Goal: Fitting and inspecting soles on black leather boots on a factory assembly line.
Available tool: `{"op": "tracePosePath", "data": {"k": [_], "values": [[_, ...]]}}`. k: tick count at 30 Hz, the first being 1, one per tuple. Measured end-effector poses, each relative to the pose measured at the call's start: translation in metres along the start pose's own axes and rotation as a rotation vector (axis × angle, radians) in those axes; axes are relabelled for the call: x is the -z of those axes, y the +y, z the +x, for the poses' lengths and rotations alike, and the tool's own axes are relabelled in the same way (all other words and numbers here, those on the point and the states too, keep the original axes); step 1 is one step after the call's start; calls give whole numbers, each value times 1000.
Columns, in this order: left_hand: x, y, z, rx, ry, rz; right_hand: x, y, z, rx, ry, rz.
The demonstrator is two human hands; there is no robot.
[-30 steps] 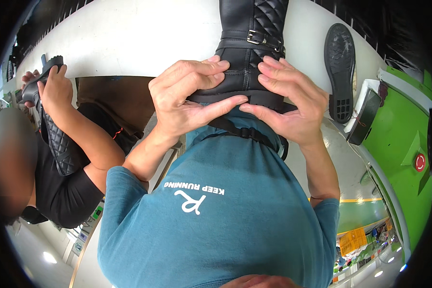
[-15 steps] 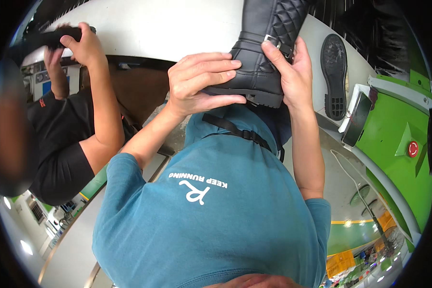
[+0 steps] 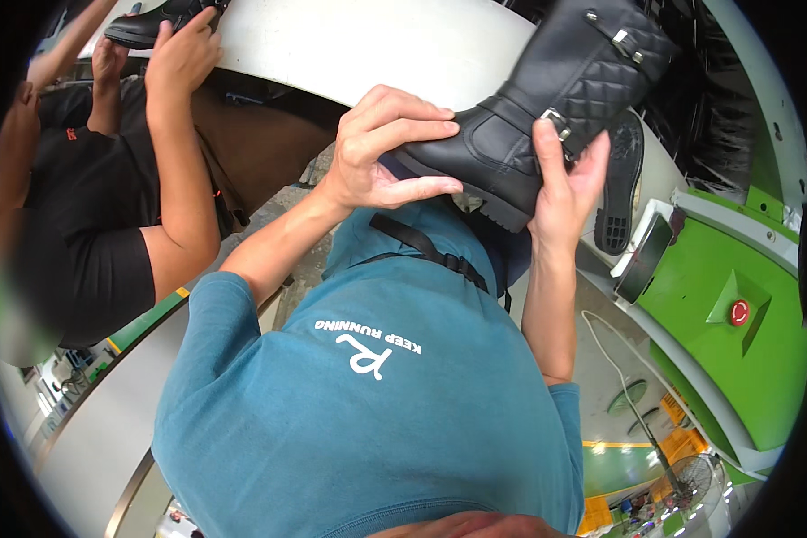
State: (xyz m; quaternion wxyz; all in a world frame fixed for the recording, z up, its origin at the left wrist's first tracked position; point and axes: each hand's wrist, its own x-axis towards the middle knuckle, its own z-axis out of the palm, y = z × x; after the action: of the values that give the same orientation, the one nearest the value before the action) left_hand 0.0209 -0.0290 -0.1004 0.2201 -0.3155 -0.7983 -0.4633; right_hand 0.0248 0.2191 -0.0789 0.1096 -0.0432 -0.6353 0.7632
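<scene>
Between my hands is a tall black boot (image 3: 547,99) with a quilted shaft, silver buckles and a lugged sole. It leans with its shaft toward the upper right and its toe to the left. My left hand (image 3: 377,148) wraps the toe end, fingers on top and thumb under the sole edge; the toe itself is partly covered. My right hand (image 3: 565,184) grips the heel side, its thumb lying near the lower buckle. Just right of the boot lies a loose black outsole (image 3: 620,215), partly hidden behind the shaft.
A white worktable (image 3: 332,45) stretches across the back. At the right stands a green machine (image 3: 717,332) with a red stop button (image 3: 738,312), and a phone-like dark slab (image 3: 646,260) rests by its edge. A co-worker in black (image 3: 108,215) holds another black boot (image 3: 152,25) at left.
The boot has tilted, its shaft swinging to the right and now overlapping the loose outsole's place. Both my hands still hold it. At left, the co-worker's boot has turned and shifted upward.
</scene>
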Motion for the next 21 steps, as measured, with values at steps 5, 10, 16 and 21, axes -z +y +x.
{"op": "tracePosePath", "data": {"k": [5,10,16,21], "values": [[9,-1,33,-61,7,-67,8,-35,-6,80,109,103],[-5,10,41,273,64,-817,7,-57,-9,92,143,126],[-7,7,58,171,35,-661,9,-70,-9,186,163,113],[-10,-11,82,59,-26,-669,-3,-81,-5,337,238,125]]}}
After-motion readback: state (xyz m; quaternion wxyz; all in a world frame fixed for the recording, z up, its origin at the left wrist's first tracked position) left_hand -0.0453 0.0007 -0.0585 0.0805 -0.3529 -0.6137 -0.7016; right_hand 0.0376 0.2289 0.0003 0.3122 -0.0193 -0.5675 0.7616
